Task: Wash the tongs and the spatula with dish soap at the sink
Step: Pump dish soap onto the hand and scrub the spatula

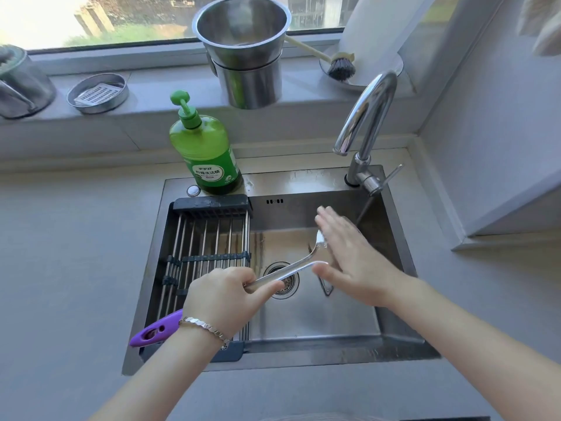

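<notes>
Over the steel sink, my left hand grips the metal tongs by the middle of their arms. Their purple handle end sticks out past my wrist to the left. The two arms spread toward the right. My right hand is flat with its fingers spread, the palm pressed against the tongs' tips and the thumb under the lower arm. A metal loop-shaped piece shows below my right hand near the sink floor; I cannot tell what it belongs to. The green dish soap bottle stands on the sink's back ledge.
A chrome faucet arches over the sink's back right corner. A drying rack spans the sink's left half, and the drain lies under the tongs. On the windowsill stand stacked steel pots, a dish brush and a round tin.
</notes>
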The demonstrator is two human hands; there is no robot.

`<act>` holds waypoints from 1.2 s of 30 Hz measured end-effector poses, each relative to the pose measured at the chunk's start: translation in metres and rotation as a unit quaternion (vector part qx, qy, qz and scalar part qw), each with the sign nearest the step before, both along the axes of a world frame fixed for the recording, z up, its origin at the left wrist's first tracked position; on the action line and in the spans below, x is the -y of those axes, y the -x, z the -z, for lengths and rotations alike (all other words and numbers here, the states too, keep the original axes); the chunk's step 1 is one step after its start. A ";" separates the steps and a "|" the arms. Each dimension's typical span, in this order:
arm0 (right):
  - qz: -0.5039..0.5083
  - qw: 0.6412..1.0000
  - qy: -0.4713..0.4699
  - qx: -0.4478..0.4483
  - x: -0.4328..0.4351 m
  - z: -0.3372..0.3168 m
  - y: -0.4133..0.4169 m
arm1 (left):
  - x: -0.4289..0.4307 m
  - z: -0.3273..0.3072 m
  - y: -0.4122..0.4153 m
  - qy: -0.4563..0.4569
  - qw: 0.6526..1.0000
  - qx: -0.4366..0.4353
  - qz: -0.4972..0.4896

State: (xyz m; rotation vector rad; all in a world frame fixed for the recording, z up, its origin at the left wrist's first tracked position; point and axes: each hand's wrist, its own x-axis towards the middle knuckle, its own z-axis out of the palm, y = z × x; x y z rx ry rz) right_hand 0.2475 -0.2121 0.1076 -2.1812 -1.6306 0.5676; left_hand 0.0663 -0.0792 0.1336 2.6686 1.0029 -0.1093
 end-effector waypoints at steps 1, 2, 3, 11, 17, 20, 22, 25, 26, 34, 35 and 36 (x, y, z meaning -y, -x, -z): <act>-0.042 0.999 -0.004 0.014 0.001 0.002 0.006 | 0.000 0.001 0.001 0.000 1.000 0.000 0.002; -0.069 0.997 -0.002 0.020 0.003 0.004 0.009 | -0.001 0.003 0.002 0.001 1.000 0.002 0.003; -0.067 0.998 0.002 0.014 0.004 0.005 0.007 | -0.001 0.005 0.003 0.005 1.000 0.007 0.000; -0.034 0.997 -0.024 0.060 0.018 0.011 0.018 | -0.003 0.012 0.001 0.131 0.985 0.050 -0.105; 0.019 0.997 -0.022 0.074 0.026 0.014 0.021 | -0.003 0.015 0.000 0.150 0.980 0.049 -0.118; 0.024 0.996 -0.026 0.082 0.031 0.021 0.016 | -0.001 0.016 0.001 0.154 0.980 0.037 -0.119; 0.088 0.995 -0.007 0.053 0.036 0.023 0.007 | 0.001 0.016 0.001 0.163 0.979 0.039 -0.120; 0.074 0.992 -0.008 0.102 0.029 0.020 0.022 | 0.005 0.016 -0.004 0.174 0.979 0.025 -0.101; 0.040 0.992 -0.007 0.120 0.026 0.019 0.036 | 0.007 0.015 -0.006 0.163 0.983 0.011 -0.085; -0.089 0.975 -0.056 0.195 0.014 0.019 0.066 | 0.013 0.011 -0.012 0.205 0.978 0.021 -0.022; -0.055 0.979 -0.045 0.192 0.012 0.018 0.058 | 0.012 0.011 -0.012 0.215 0.976 0.018 -0.025; -0.023 0.981 -0.031 0.189 0.009 0.018 0.053 | 0.011 0.012 -0.012 0.225 0.974 0.016 -0.028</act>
